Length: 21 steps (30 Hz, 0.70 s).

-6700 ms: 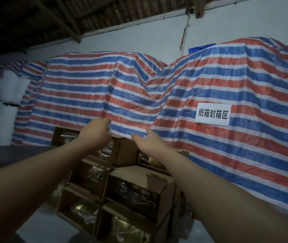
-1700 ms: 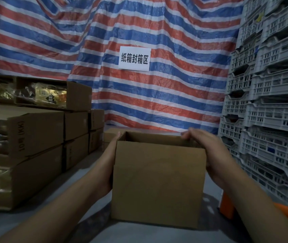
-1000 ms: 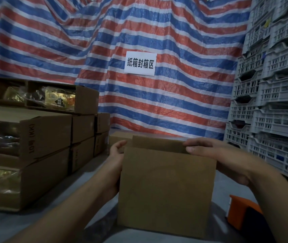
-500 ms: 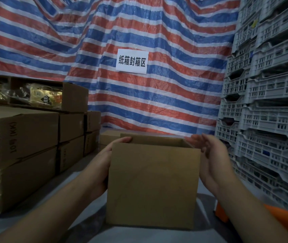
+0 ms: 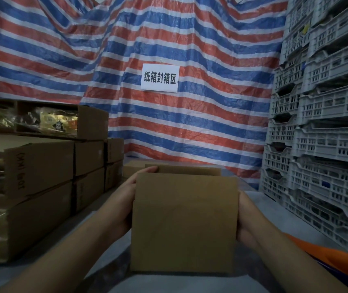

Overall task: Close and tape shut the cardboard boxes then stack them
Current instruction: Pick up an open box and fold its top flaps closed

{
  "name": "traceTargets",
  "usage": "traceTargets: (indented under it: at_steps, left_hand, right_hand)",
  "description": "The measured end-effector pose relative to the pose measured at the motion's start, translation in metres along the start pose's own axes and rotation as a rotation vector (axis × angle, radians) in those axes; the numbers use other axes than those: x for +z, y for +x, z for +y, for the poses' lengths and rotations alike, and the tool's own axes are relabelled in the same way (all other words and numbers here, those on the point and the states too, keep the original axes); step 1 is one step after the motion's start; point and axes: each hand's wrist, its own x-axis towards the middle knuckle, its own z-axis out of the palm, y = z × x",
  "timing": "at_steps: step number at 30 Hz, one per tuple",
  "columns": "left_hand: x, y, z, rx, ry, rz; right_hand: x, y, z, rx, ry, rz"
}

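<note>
Background: striped tarp with a white sign; grey crates stacked on the right.
Surface: grey table.
Box: cardboard box stands upright on the table, top open.
Left hand: grasps the box's left side, thumb over the rim.
Right hand: lies against the right side; fingers hidden, grip cannot be told.
Left side: stacked boxes.

white sign on tarp reading 纸箱封箱区, stacked box marked (XX)
</note>
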Motion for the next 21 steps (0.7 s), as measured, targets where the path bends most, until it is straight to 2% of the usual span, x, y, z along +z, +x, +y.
traceTargets:
  at_steps: [2, 7, 12, 17, 21]
  left_hand:
    - [0.001, -0.003, 0.002, 0.01, 0.023, -0.024]
    - [0.004, -0.011, 0.006, -0.01, 0.03, -0.131]
    - [-0.002, -0.014, 0.011, -0.043, 0.078, -0.189]
    - [-0.007, -0.016, 0.019, -0.009, 0.097, -0.3]
    - [-0.005, -0.019, 0.02, -0.031, 0.032, -0.325]
  right_hand:
    - [0.001, -0.001, 0.0, 0.007, -0.014, 0.067]
    - [0.001, -0.006, 0.005, -0.019, 0.115, 0.02]
    - [0.005, -0.01, -0.004, 0.038, 0.08, 0.076]
    - [0.006, -0.008, 0.003, 0.005, 0.182, 0.067]
    - [0.01, -0.009, -0.002, 0.019, 0.22, 0.086]
